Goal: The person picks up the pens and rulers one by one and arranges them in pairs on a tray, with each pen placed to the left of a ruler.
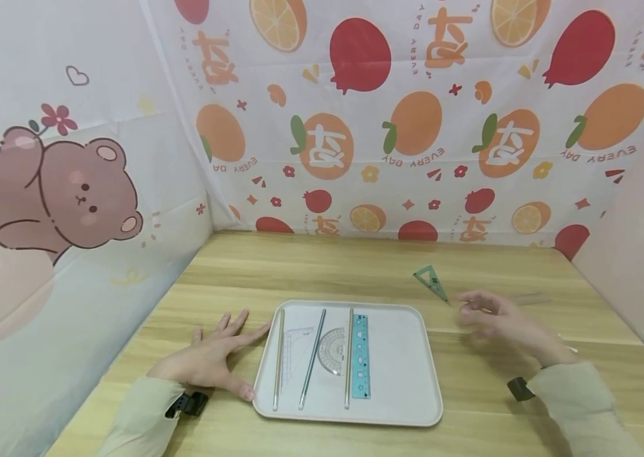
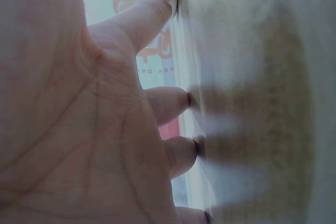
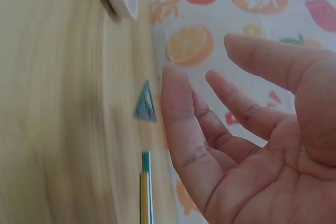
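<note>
My left hand (image 1: pixel 213 358) rests on the table with fingers spread, its thumb and index fingertip at the left rim of a white tray (image 1: pixel 402 368). Inside the tray lie a gold pencil-like rod (image 1: pixel 279 362), a clear set square (image 1: pixel 292 355), a green rod (image 1: pixel 313 358), a clear protractor (image 1: pixel 330 352), a second gold rod (image 1: pixel 348 362) and a blue ruler (image 1: pixel 361 362). Over the table right of the tray, my right hand (image 1: pixel 499 324) holds nothing, its fingers loosely bent. Nearest to it is a small green set square (image 1: pixel 433 284), also in the right wrist view (image 3: pixel 145 106).
A clear strip (image 1: pixel 533 298) lies behind the right hand. Yellow and green slim items (image 3: pixel 146 192) show low in the right wrist view. Printed cloth (image 1: pixel 368 139) hangs along the table's back edge, with a bear-printed cloth (image 1: pixel 87 197) at the left.
</note>
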{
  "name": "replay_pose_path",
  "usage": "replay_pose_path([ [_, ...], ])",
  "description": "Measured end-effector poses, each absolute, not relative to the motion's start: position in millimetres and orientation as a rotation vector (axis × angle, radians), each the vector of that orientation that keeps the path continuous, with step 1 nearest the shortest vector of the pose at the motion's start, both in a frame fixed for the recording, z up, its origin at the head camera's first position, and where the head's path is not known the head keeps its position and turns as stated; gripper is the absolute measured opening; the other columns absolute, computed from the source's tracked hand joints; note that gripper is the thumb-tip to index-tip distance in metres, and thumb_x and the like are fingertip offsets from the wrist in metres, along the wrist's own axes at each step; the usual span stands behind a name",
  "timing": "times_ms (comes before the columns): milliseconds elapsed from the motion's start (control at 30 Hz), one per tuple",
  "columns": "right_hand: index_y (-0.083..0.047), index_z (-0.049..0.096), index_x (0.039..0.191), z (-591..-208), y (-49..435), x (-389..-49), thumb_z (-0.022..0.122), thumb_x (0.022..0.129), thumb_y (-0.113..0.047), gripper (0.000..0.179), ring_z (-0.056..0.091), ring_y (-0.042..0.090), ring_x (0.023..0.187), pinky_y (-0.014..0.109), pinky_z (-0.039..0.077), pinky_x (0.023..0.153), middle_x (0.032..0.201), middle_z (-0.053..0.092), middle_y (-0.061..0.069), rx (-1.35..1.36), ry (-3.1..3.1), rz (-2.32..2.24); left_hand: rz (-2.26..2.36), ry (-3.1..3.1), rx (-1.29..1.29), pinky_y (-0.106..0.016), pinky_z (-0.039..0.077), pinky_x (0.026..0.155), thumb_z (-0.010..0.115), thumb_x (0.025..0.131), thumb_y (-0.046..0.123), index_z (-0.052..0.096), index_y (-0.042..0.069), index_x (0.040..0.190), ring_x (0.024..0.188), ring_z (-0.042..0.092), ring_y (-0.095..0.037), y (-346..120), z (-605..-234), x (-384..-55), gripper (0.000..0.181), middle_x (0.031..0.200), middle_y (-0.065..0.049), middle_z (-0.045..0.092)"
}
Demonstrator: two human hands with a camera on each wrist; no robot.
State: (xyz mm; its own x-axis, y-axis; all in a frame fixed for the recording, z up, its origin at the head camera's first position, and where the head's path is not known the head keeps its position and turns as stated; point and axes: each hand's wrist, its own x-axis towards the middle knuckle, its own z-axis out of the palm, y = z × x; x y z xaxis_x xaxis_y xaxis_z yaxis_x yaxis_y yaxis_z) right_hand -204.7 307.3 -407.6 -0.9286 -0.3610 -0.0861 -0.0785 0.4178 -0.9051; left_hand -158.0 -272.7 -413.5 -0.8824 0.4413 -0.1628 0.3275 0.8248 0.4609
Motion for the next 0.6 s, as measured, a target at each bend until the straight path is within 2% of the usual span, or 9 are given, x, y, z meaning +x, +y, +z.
replay_pose_path([
  [267, 0.003, 0.045, 0.155, -404, 331, -203, 0.063, 0.109, -0.023, 0.057, 0.073, 0.018, 0.118, 0.039, 0.065, 0.092, 0.144, 0.061, 0.030, -0.351, 2.415, -1.501, 0.622, 2.738, 0.576, -0.098, -0.008, 0.105, 0.095, 0.063, 0.066, 0.035, 0.033, 0.169, 0.158, -0.002, -0.068, -272, -411, -159, 0.126, 0.176, -0.034, 0.007],
  [600, 0.002, 0.043, 0.156, -409, 352, -206, 0.065, 0.109, -0.025, 0.058, 0.072, 0.008, 0.115, 0.034, 0.064, 0.090, 0.141, 0.068, 0.012, -0.275, 2.415, -1.501, 0.613, 2.752, 0.596, -0.099, -0.008, 0.102, 0.095, 0.063, 0.065, 0.035, 0.032, 0.169, 0.157, -0.001, -0.070, -272, -411, -157, 0.126, 0.176, -0.035, 0.008],
])
